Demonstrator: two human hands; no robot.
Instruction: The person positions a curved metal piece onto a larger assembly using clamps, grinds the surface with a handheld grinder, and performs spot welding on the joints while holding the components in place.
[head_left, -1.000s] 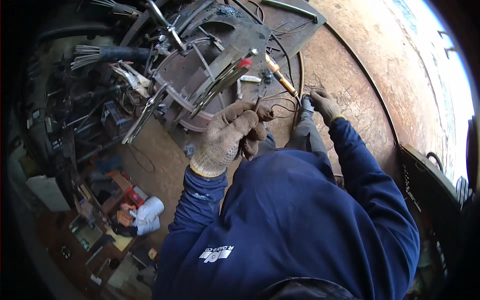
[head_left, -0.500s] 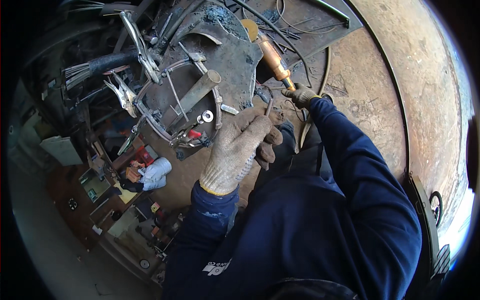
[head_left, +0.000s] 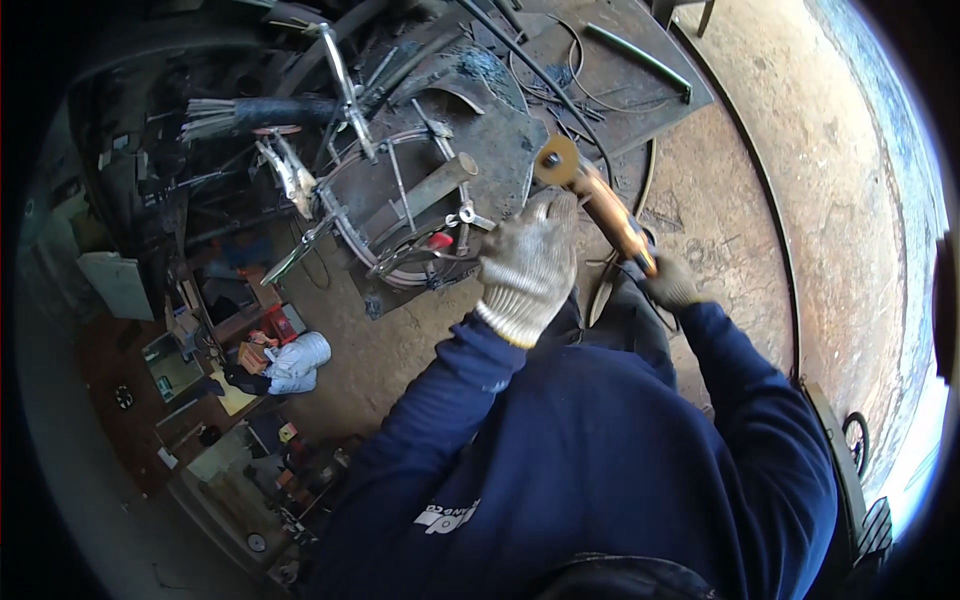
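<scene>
The right hand (head_left: 670, 284), in a knitted work glove, was closed around the rear end of an orange angle grinder (head_left: 617, 220). The tool was tilted in view: its body ran from that hand toward the upper left and ended in a round, yellowish-brown disc (head_left: 555, 162). The disc was located near the edge of a dark steel plate (head_left: 505, 140); contact between the two could not be determined.

The left hand (head_left: 528, 258), also gloved, was positioned just beside the grinder's head, with its back toward the camera. Its fingertips were hidden (the glove itself blocked the view), so whether they were apart, together or clamped on something could not be told.

To the left of this hand, a metal ring (head_left: 338, 222) with cross bars lay over the steel plate. A cylindrical tube (head_left: 428, 192) was situated within the ring's outline. Silver locking pliers (head_left: 345, 88) stood at the ring's upper left side, and a second clamp (head_left: 291, 178) was at its left side. A dark cable (head_left: 560, 88) passed over the work surface behind the disc.
</scene>
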